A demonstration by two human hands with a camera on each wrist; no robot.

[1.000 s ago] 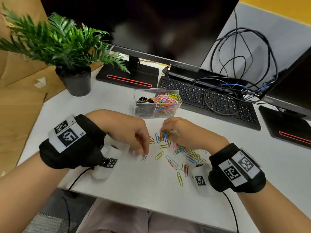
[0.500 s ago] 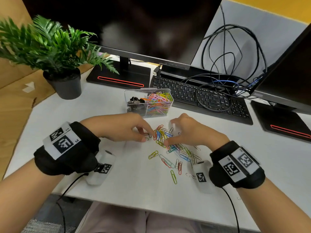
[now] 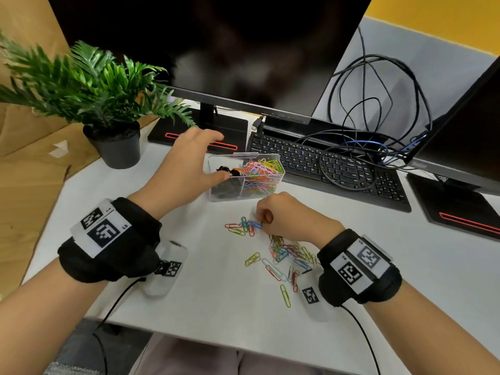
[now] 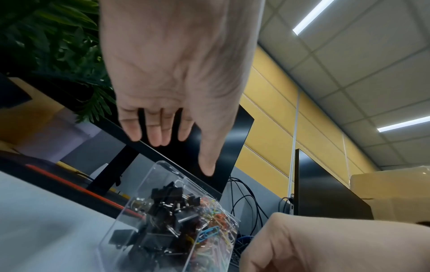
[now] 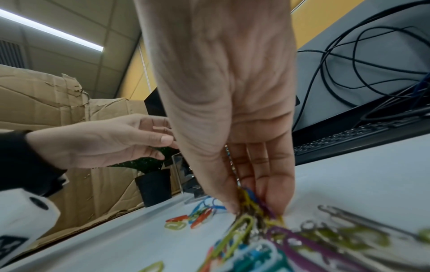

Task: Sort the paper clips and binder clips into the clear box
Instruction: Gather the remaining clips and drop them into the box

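Observation:
The clear box [image 3: 216,193] stands mid-table; its left compartment holds black binder clips [image 3: 227,171], its right one coloured paper clips [image 3: 259,171]. My left hand [image 3: 216,155] hovers open over the binder-clip side, thumb at the box's rim; in the left wrist view the left hand [image 4: 184,156] shows straight fingers holding nothing above the box [image 4: 116,230]. My right hand [image 3: 266,219] pinches a bunch of coloured paper clips [image 5: 246,200] on the table, in front of the box. Loose paper clips [image 3: 286,255] lie scattered under and before the right wrist.
A potted plant [image 3: 116,147] stands at the back left. A keyboard [image 3: 324,163] with tangled cables [image 3: 378,104] lies behind the box to the right. Monitor [image 3: 216,50] behind, with its base; a second monitor's base [image 3: 454,209] sits at the right.
My left hand has left the clip pile, moved back to the box and opened over the binder-clip side. The right hand has closed its pinch on paper clips near the pile's far edge.

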